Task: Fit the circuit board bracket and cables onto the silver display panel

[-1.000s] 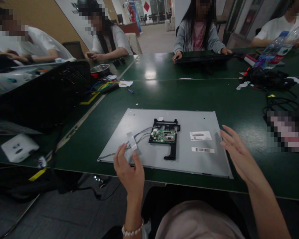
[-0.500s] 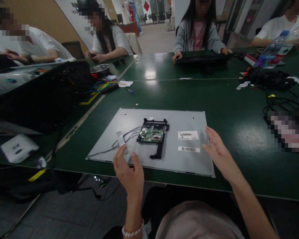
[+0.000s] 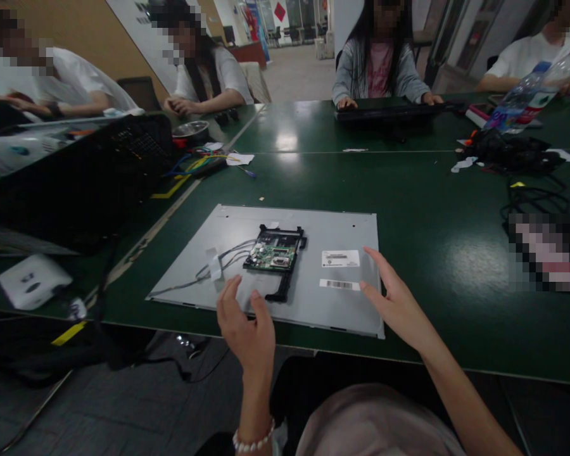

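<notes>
A grey metal panel lies flat on the green table in front of me. A green circuit board in a black bracket is fixed near its middle, with grey wires and white tape leading left. Two white labels sit to the right of the board. My left hand hovers at the panel's near edge, fingers apart, holding nothing. My right hand rests flat and open against the panel's right side.
A black laptop-like case and a white device lie at the left. Coloured wires and a metal bowl are behind them. Black cables and a bottle sit at the right. Several other people sit around the table.
The panel has slid to the left across the table, and my right hand has moved left with it. My left hand has stayed nearly in place.
</notes>
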{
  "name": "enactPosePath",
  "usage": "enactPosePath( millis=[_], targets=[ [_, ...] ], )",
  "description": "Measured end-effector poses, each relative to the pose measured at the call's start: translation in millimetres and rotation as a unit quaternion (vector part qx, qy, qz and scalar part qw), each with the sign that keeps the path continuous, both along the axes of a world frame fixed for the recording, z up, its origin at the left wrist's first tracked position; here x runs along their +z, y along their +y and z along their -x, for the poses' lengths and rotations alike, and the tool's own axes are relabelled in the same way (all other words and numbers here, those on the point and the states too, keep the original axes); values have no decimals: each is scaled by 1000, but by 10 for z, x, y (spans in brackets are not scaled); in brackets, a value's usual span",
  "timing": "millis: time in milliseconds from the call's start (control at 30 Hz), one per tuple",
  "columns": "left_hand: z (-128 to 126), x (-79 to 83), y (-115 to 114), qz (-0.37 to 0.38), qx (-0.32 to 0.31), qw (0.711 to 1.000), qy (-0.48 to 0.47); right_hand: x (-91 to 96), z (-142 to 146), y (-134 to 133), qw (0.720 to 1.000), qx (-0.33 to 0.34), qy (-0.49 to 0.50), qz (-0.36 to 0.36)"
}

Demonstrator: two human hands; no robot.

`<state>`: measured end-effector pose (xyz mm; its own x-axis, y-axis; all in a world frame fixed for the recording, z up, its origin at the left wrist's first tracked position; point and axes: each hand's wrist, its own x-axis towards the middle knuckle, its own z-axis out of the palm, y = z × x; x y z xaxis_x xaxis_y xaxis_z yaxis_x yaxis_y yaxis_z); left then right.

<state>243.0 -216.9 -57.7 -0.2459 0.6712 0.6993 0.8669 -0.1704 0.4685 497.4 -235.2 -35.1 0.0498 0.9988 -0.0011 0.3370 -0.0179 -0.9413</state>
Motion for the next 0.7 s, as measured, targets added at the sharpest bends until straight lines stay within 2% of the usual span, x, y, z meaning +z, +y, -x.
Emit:
enactPosePath(
  millis=[267,700],
  targets=[
    [-48,-37,22,-2,-1,1000,1,-38,50,86,999,38,-23,3],
    [-70,-83,58,64,24,997,19,-164,162,105,995,53,-82,-7]
  ],
)
